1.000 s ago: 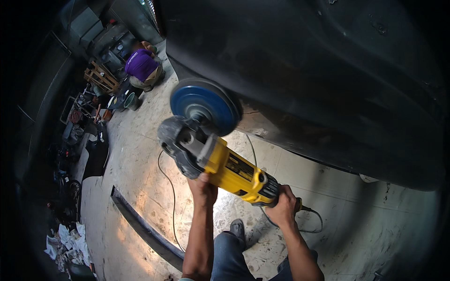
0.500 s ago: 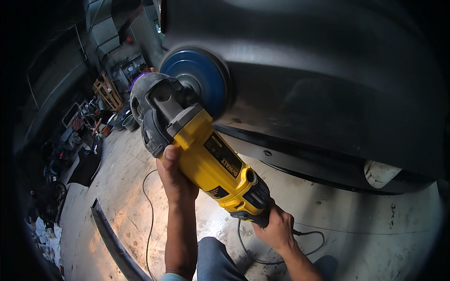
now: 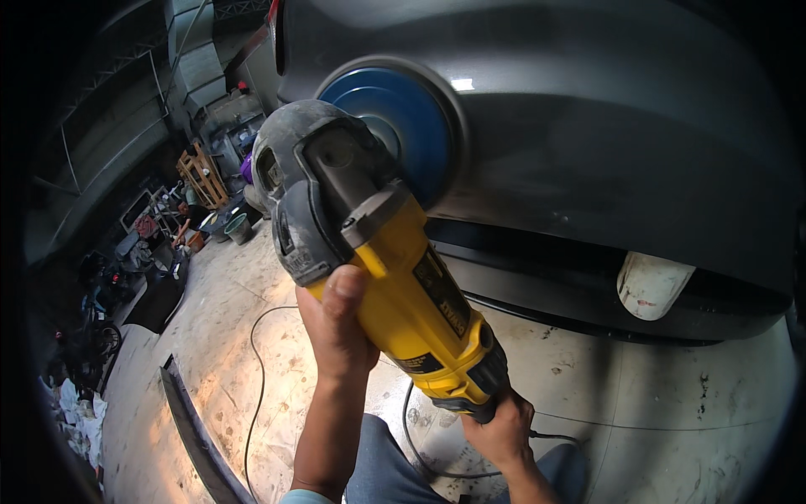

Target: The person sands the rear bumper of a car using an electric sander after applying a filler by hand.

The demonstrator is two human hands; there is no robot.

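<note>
yellow polisher (image 3: 411, 294), held two-handed, close up to a dark car panel (image 3: 588, 160)

placed mid-scene, off the floor (image 3: 655, 445), and tilted: head end far and to the left, back end near and to the right. fitted over the head with a dusty black cover (image 3: 302, 189). tipped with a round blue disc (image 3: 428, 130), blurred along its rim, with the far face turned to the panel; contact itself hidden behind the disc, so cannot tell how firm.

on the left side of the yellow body, just behind the cover: left hand (image 3: 337, 323), fingers clamped on the polisher, thumb along the upper side, other fingertips out of sight underneath. round the back end, nearer and to the right: right hand (image 3: 502, 427), fingers closed on the polisher, partly hidden; cannot tell whether pressing any switch.

trailing right from behind the right hand, a dark cord (image 3: 550, 436). at the near edge, between the forearms, legs in blue jeans (image 3: 386, 470).

lying on the floor to the near left, a long dark strip (image 3: 197, 437); farther left, a heap of white rags (image 3: 80, 420). off to the far left, well apart from the polisher, a green bucket (image 3: 238, 228) and a wooden frame (image 3: 202, 175).
</note>
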